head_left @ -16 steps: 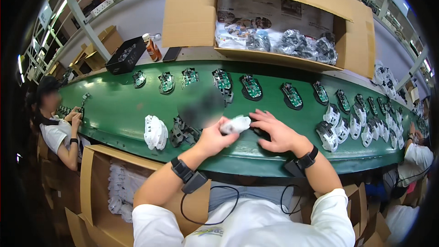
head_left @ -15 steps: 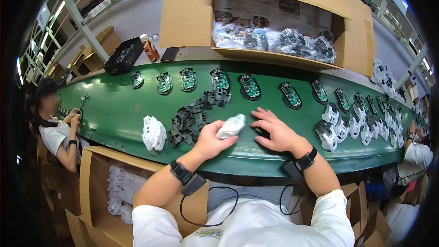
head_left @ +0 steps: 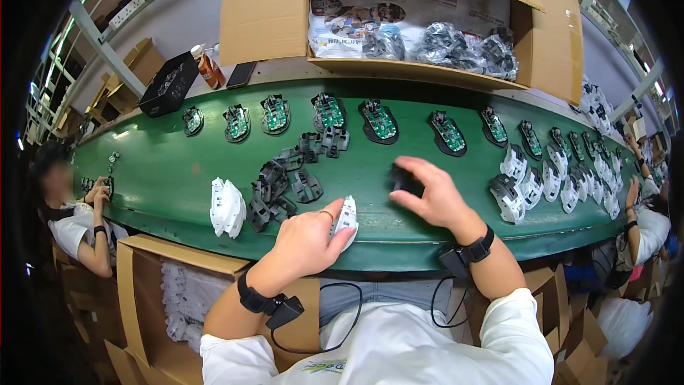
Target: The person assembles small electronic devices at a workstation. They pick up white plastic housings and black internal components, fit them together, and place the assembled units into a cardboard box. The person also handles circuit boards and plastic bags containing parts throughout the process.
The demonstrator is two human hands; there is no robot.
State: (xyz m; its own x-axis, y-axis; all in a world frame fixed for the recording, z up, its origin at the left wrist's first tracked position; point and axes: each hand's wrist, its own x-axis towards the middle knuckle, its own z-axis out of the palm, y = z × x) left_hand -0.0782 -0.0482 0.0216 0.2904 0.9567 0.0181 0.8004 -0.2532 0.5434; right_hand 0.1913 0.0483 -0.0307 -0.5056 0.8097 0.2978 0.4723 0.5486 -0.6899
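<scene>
My left hand [head_left: 306, 239] grips a white plastic mouse shell [head_left: 347, 224] near the front edge of the green bench, fingers behind it and thumb across its face. To its right, my right hand [head_left: 433, 189] is closed around a small black plastic part [head_left: 405, 180], partly hidden by the fingers. A loose pile of dark grey plastic mouse parts [head_left: 274, 187] lies just beyond my left hand. Left of that pile stand several nested white mouse shells [head_left: 227, 208]. Along the far side sits a row of black mouse bases with green circuit boards [head_left: 377, 122].
White and black shells [head_left: 507, 198] are lined up on the right of the bench [head_left: 178, 171]. An open carton [head_left: 420, 71] with bagged parts stands behind. A black tray [head_left: 169, 88], bottle [head_left: 206, 68] and phone [head_left: 241, 75] are far left. Another carton [head_left: 132, 299] sits below the front edge. Co-workers sit at both sides.
My left hand has come nearer to me and tilted the white shell upright. My right hand has risen slightly, and the black part now shows in its fingers. The whole view has shifted a little.
</scene>
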